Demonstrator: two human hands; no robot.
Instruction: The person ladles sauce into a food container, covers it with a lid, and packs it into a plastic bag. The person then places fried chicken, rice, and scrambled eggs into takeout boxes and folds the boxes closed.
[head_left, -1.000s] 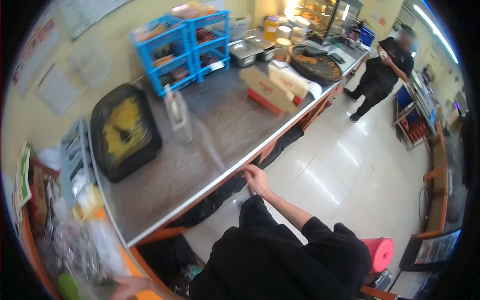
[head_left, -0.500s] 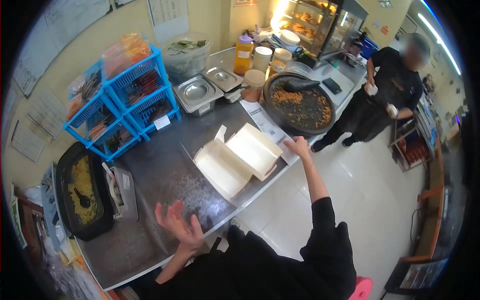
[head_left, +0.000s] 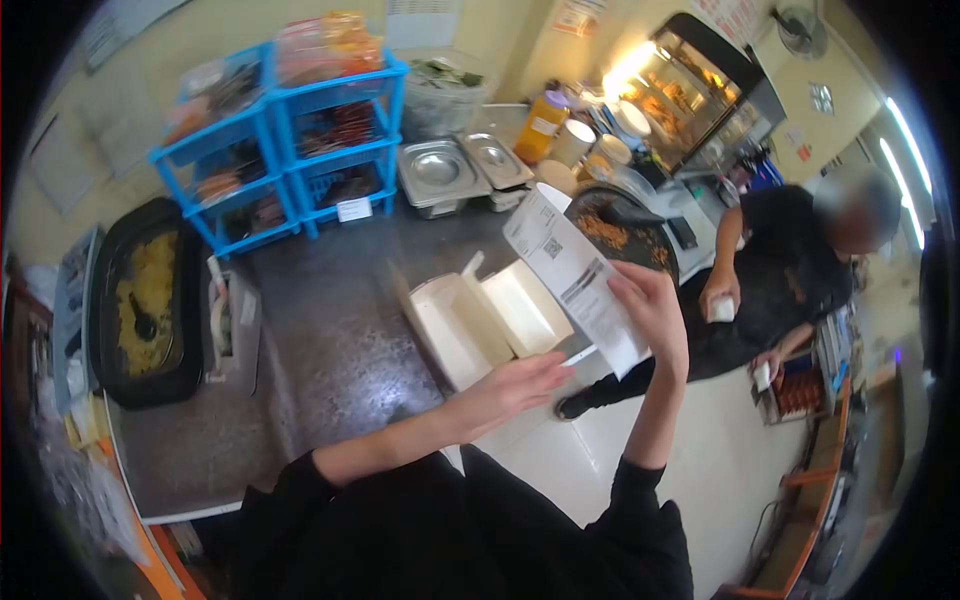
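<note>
My right hand (head_left: 655, 312) is closed on the edge of a long printed paper (head_left: 575, 280), raised over the right part of the counter (head_left: 330, 330). The paper partly covers a dark stone bowl (head_left: 655, 240) with brown food bits. My left hand (head_left: 510, 393) is held out near the paper's lower end, fingers stretched and holding nothing. Just beyond my left hand, an open white cardboard box (head_left: 460, 330) lies on the counter, its front edge partly hidden by that hand.
Blue stacked baskets (head_left: 285, 150), steel containers (head_left: 440, 172) and a black tray of yellow food (head_left: 145, 300) stand along the wall. A grey holder (head_left: 235, 335) is beside the tray. A person in black (head_left: 790, 260) stands at right, holding small white items. A lit food cabinet (head_left: 685, 90) is behind.
My right hand has lifted the paper off the counter. My left hand has moved right, towards the paper. The other person has come closer, and the view has shifted.
</note>
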